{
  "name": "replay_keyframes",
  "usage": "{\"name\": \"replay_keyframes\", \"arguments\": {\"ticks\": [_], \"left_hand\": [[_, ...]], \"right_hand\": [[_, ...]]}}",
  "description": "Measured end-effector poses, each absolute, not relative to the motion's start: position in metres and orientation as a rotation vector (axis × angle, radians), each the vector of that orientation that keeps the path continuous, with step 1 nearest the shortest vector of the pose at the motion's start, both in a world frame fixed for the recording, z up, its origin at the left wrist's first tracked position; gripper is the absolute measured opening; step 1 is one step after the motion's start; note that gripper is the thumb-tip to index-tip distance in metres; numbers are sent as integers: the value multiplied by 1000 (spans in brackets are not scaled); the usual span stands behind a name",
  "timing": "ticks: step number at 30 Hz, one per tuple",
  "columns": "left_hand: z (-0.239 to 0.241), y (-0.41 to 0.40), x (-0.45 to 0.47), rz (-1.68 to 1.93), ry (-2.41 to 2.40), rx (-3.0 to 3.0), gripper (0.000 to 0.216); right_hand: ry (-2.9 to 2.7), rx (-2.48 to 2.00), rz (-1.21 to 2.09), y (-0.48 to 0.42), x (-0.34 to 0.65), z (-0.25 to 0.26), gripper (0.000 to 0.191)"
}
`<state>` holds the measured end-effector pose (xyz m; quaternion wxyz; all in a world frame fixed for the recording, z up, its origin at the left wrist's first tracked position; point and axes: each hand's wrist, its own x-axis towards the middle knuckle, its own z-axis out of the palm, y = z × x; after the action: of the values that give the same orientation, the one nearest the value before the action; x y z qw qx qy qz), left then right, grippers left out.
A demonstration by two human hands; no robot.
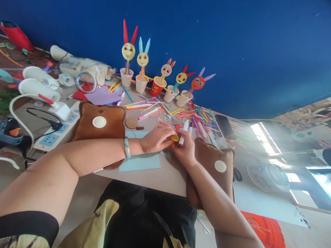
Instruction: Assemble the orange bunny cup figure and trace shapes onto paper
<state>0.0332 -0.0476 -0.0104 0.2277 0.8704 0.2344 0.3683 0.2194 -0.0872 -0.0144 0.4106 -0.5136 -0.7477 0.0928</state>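
My left hand (156, 138) is closed around a yellow marker cap (175, 138) over a light blue paper sheet (141, 161). A pale green bangle (126, 147) sits on that wrist. My right hand (184, 150) is closed on a white marker (183, 132) whose end points up and away. The two hands meet at the cap and marker. Both forearms rest on brown plush cushions, one to the left (99, 120) and one to the right (216, 162), each with a white round disc.
Five paper-cup rabbit figures (160, 81) stand along the blue wall (232, 41). Several coloured straws and sticks (191, 115) lie scattered behind the hands. A stack of paper cups (88, 74), a power strip (55, 132) and a glue gun (11, 132) sit at the left.
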Motion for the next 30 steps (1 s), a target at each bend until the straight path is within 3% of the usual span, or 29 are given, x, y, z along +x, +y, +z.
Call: {"name": "replay_keyframes", "arguments": {"ticks": [13, 30], "left_hand": [[-14, -34, 33, 1276, 783, 1844, 15], [-16, -29, 35, 1142, 786, 1410, 26]], "right_hand": [[-1654, -1340, 243, -91, 210, -7, 30], [-1617, -1318, 216, -87, 213, -12, 34]]}}
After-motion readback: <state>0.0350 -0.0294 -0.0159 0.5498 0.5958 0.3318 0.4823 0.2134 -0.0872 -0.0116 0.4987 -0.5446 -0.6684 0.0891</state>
